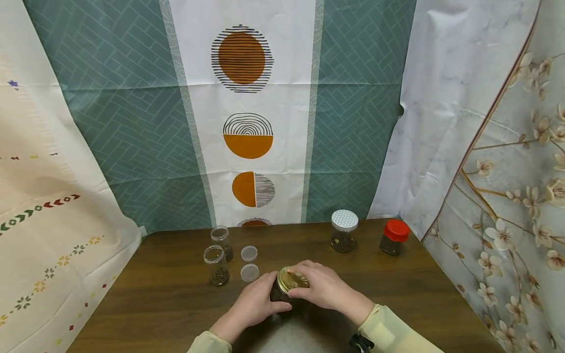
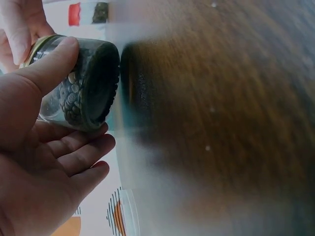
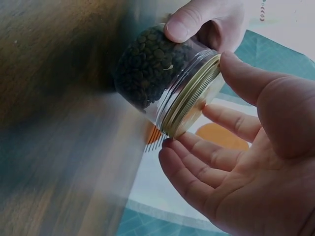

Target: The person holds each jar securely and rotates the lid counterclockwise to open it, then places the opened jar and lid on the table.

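Note:
A clear jar (image 3: 147,66) of dark, seed-like pieces, topped by a gold screw lid (image 1: 288,279), is between both hands close over the tabletop. My left hand (image 1: 256,301) grips the jar's side, its thumb across the near face in the left wrist view. With thumb and fingertips, my right hand (image 1: 324,287) holds the lid by its rim. The lid sits on the jar's mouth. Tilted in the head view, the jar (image 2: 81,88) is partly covered by the hands.
Two uncovered clear jars (image 1: 219,278) with some dark pieces stand left, beside two loose clear lids (image 1: 249,272). At the back right are a jar with a patterned white lid (image 1: 345,220) and one with a red lid (image 1: 396,230). Hanging cloths border the wooden table (image 1: 167,289).

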Action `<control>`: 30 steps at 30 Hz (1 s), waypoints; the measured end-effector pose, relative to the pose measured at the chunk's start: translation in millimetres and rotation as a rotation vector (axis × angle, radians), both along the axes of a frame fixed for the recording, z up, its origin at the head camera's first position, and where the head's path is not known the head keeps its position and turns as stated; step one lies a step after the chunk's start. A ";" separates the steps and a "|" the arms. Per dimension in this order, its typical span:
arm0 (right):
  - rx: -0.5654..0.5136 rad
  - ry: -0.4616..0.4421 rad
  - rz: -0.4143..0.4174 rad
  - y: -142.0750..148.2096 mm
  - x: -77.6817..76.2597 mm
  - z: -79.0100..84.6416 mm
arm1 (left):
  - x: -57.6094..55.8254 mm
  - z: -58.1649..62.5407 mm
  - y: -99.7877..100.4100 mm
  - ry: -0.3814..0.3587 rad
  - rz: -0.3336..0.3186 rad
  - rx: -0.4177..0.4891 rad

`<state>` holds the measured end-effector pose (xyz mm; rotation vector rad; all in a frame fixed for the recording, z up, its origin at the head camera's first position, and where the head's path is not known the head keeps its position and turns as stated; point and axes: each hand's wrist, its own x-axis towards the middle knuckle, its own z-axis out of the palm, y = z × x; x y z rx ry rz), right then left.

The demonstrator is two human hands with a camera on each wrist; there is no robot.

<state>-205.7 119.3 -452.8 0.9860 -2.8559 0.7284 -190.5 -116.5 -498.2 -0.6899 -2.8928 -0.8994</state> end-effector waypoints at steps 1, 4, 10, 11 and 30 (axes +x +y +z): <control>0.000 -0.001 0.001 0.0 0.0 0.1 | 0.0 -0.1 0.0 0.000 0.000 0.000; -0.002 -0.006 0.005 0.3 0.4 0.0 | 0.0 -0.4 0.0 0.003 -0.002 -0.004; -0.017 -0.003 0.044 2.5 0.6 0.9 | -0.3 -1.7 -0.5 0.011 -0.006 -0.008; -0.019 -0.005 0.050 2.9 0.7 1.5 | -0.3 -1.9 -0.5 0.012 -0.006 -0.008; -0.039 -0.035 0.063 3.0 -2.5 4.7 | 0.1 -3.0 -0.7 0.002 0.000 -0.003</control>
